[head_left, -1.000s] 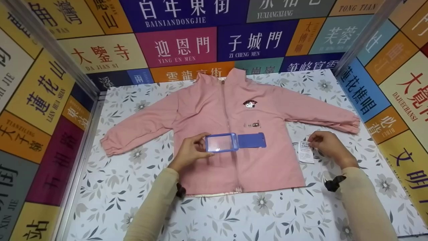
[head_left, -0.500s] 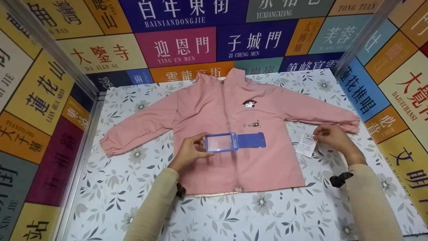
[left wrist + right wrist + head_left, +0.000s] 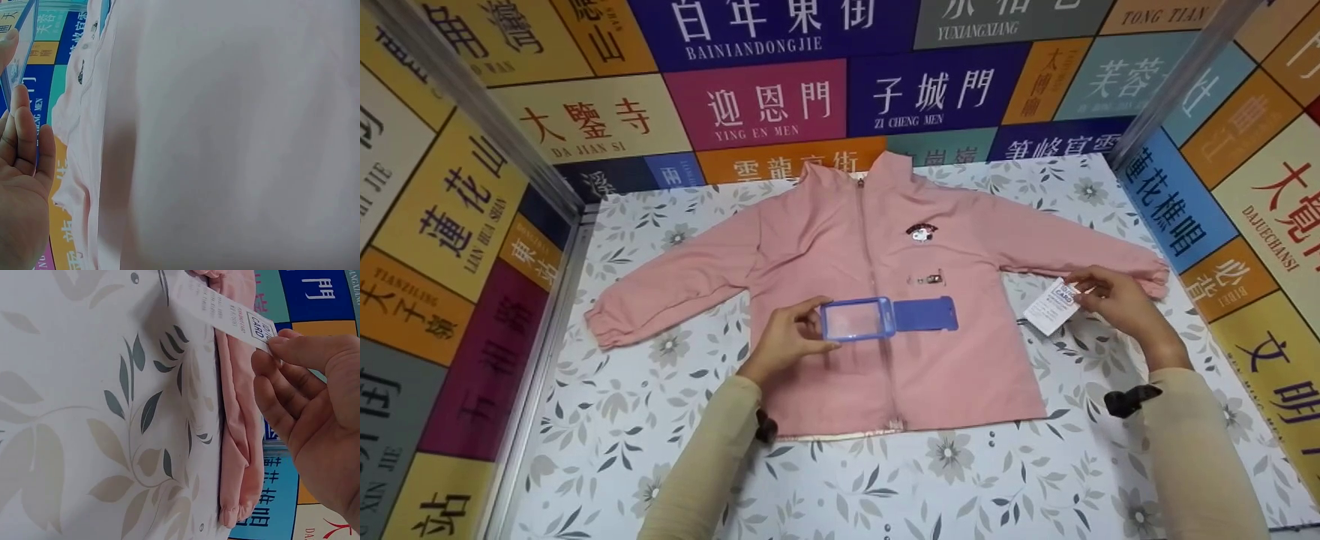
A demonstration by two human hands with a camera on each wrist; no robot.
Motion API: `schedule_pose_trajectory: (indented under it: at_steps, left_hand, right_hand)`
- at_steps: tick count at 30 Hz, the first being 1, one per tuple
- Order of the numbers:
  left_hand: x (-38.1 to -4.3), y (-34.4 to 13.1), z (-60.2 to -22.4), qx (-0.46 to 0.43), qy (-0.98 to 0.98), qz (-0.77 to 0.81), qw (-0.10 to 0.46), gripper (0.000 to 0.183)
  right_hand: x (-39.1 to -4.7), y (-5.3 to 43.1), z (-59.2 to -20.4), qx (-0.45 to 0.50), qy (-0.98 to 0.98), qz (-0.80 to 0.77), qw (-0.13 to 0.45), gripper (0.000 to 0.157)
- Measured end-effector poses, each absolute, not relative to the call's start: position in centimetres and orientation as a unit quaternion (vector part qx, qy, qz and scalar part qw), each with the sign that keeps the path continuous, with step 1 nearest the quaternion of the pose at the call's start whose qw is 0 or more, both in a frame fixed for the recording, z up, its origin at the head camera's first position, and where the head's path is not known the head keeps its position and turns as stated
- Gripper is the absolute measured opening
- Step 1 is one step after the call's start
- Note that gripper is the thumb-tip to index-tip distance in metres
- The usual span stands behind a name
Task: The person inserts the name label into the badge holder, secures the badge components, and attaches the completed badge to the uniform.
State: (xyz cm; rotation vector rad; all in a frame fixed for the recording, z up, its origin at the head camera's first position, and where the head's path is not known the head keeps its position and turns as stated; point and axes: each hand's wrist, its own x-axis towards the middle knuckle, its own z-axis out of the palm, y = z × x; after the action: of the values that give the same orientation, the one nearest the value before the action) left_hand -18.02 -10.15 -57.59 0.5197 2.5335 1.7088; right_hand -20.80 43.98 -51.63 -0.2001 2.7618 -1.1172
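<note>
My left hand (image 3: 786,339) pinches the left end of a blue-framed clear card holder (image 3: 856,319) over the front of a pink jacket (image 3: 817,375). From the holder's right end a blue flap (image 3: 924,315) extends, folded out flat. In the left wrist view the thumb and fingers grip the holder's edge at the upper left. My right hand (image 3: 1117,300) pinches a small white paper card (image 3: 1051,306) by its upper corner, beside the jacket's right edge. The right wrist view shows the card (image 3: 225,312) tilted between thumb and fingers, with "CARD" printed near the held end.
The jacket lies spread on a floral-patterned table (image 3: 952,480), sleeves out to both sides. On its chest are a small dog print (image 3: 919,234) and a metal clip (image 3: 933,278). Panels with Chinese lettering (image 3: 765,105) stand behind and at both sides.
My right hand has moved up and slightly right, lifting the card, which has turned from nearly upright to slanted. The left hand and the card holder have stayed in place.
</note>
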Motion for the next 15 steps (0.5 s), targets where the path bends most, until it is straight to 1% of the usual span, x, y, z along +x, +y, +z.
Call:
schedule_pose_trajectory:
  at_steps: [3, 7, 10, 15]
  left_hand:
    - [-18.0, -10.1, -57.5, 0.17, 0.816, 0.553, 0.021, 0.07]
    - [-18.0, -10.1, -57.4, 0.173, 0.818, 0.549, 0.019, 0.07]
    - [-18.1, -10.1, -57.5, 0.177, 0.816, 0.55, 0.019, 0.07]
    - [-18.1, -10.1, -57.5, 0.178, 0.81, 0.558, 0.023, 0.069]
  right_hand:
    - [-20.5, 43.2, -50.6, -0.076, 0.925, -0.365, 0.07, 0.034]
    - [-20.6, 42.7, -50.8, -0.078, 0.926, -0.366, 0.053, 0.032]
    - [-21.0, 42.8, -51.7, -0.08, 0.914, -0.396, 0.04, 0.032]
    - [-20.7, 41.4, -51.9, -0.096, 0.878, -0.468, 0.034, 0.034]
